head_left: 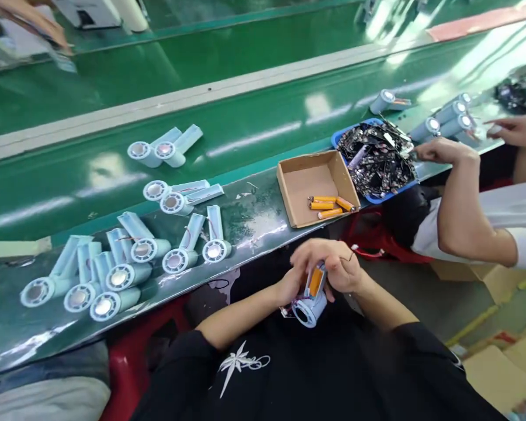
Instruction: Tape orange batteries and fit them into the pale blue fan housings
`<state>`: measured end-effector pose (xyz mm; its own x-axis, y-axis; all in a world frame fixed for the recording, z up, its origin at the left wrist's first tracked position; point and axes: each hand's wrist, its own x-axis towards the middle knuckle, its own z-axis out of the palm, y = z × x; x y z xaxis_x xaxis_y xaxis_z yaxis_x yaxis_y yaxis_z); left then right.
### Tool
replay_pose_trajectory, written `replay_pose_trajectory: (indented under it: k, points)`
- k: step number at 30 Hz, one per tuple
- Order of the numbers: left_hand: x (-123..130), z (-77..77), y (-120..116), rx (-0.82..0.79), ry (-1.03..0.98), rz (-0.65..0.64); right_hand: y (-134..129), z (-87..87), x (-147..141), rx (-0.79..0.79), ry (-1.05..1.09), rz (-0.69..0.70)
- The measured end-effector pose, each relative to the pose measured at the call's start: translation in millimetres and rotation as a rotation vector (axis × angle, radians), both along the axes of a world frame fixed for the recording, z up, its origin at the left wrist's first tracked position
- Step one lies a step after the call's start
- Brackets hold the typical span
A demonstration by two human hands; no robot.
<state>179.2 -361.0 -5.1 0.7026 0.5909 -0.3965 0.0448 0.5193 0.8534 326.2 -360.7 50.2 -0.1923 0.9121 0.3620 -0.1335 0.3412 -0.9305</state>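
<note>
Close to my chest, both hands hold a light-blue, hairdryer-shaped housing (311, 310) with its round end tilted down. An orange cylindrical battery (316, 282) lies in its open handle, and thin wires hang at the left side. My left hand (298, 266) is closed around the handle's left side, with its fingers bent over the top. My right hand (345, 270) grips the handle from the right, fingers curled near the battery. Just beyond my hands, a shallow cardboard box (304, 175) contains several orange batteries (322, 206).
Several similar light-blue housings (142, 250) lie along the bench at left, two more on the green conveyor (245, 137). A blue tray (379, 199) piled with small black circuit boards (377, 158) stands right of the box. A co-worker's hand (447, 151) reaches over it.
</note>
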Motion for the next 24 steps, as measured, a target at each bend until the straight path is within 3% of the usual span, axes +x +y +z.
replay_pose_trajectory:
  k: [2, 4, 6, 9, 13, 15, 19, 21, 24]
  points:
    - [11, -1.4, -10, -0.079, -0.096, -0.183, -9, -0.7, 16, 0.026, -0.181, -0.198]
    - [8, -1.8, -11, -0.239, -0.239, -0.234, -19, -7.3, 28, -0.04, -0.254, -0.279]
    - [3, -3.1, -13, -0.32, -0.244, -0.081, -27, -16.6, 31, -0.131, -0.182, -0.323]
    - [-2, -6.2, -20, -0.44, -0.197, 0.097, -35, -24.1, 17, -0.237, 0.124, -0.41]
    - [0, -11.3, -17, -0.59, -0.182, -0.033, -35, -17.2, -12, -0.313, 0.393, -0.514]
    - [5, -14.3, -9, -0.546, -0.179, -0.078, -32, -13.9, -22, -0.312, 0.446, -0.594]
    - [23, -23.0, 3, -0.317, -0.144, 0.12, -24, -16.3, -29, -0.364, 0.461, -0.57]
    - [31, -28.3, 3, -0.354, -0.086, 0.191, -23, -20.6, -31, -0.385, 0.438, -0.622]
    - [34, -34.9, 1, -0.52, 0.001, 0.155, -33, -31.0, -33, -0.32, 0.406, -0.717]
